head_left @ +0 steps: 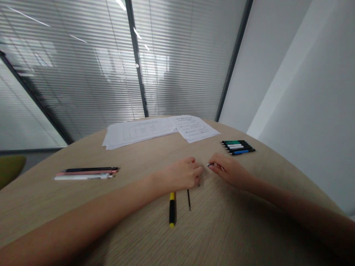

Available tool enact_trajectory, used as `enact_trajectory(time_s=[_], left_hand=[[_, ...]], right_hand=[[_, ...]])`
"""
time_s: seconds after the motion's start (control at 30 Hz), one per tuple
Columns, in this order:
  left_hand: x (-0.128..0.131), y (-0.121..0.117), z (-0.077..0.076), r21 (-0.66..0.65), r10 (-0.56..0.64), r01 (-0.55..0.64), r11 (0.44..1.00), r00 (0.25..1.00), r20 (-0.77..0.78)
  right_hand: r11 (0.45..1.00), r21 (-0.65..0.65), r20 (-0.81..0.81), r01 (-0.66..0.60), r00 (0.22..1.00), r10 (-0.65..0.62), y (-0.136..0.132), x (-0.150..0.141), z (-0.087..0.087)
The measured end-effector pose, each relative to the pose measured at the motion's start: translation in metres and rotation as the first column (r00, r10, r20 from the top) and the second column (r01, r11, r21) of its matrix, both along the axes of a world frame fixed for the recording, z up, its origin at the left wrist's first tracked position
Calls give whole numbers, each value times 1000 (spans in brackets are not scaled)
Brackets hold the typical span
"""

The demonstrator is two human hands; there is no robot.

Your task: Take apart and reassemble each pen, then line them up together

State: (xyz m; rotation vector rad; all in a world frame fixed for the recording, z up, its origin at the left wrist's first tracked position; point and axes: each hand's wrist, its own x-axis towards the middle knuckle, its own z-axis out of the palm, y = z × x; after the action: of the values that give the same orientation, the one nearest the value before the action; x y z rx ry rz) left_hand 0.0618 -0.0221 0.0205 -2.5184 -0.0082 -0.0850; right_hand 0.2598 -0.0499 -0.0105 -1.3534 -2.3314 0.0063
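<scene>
My left hand (184,174) rests on the wooden table (227,221) with its fingers curled. Under its heel lie a black and yellow pen barrel (172,209) and a thin black refill (189,200), both pointing towards me. What the curled fingers hold is hidden. My right hand (229,171) lies just to the right, its fingertips pinched on a small silvery part (210,164) too small to name. The two hands almost touch.
A row of several pens (238,146) lies right of my right hand. Three pens or pencils (87,173) lie side by side at the left. Printed sheets of paper (158,130) are spread at the table's far edge, before glass walls with blinds.
</scene>
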Motion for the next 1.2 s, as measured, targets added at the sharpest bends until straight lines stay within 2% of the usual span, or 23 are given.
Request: enact_trajectory(time_s=[0.07,0.17,0.33,0.43,0.5,0.63,0.7,0.77,0.83,0.9,1.0,1.2], left_hand=[[1,-2,0,4,-22,22,1000,1000,-3],[1,-4,0,2,-36,36,999,999,-1],[1,0,-2,-10,-15,16,1000,1000,26],[-1,8,-1,-20,50,-49,999,998,27],[-5,14,4,-36,134,-133,990,991,19],[-20,22,23,-132,342,-347,929,938,-60],[-29,22,36,-226,425,-444,867,896,-130],[-37,20,46,-347,489,-521,779,853,-182],[-42,18,51,-446,519,-552,704,829,-206],[-43,17,50,-522,504,-537,662,835,-220],[-40,17,45,-567,433,-491,661,867,-245],[-35,15,36,-534,380,-461,709,887,-262]], right_hand=[[996,73,194,-44,981,29,-3,1,4],[989,108,427,-102,903,46,-7,3,11],[990,99,584,-100,812,24,-11,4,19],[991,100,622,-85,783,4,-14,4,21],[991,100,640,-89,769,5,-15,3,23],[991,90,656,-98,754,15,-19,2,24],[992,79,656,-98,754,22,-20,1,23],[993,72,652,-96,758,26,-20,0,22],[992,74,652,-98,758,26,-20,-1,20],[991,77,659,-105,752,29,-19,-1,19],[990,73,664,-122,746,43,-19,-1,19],[981,126,655,-147,755,29,-21,0,21]])
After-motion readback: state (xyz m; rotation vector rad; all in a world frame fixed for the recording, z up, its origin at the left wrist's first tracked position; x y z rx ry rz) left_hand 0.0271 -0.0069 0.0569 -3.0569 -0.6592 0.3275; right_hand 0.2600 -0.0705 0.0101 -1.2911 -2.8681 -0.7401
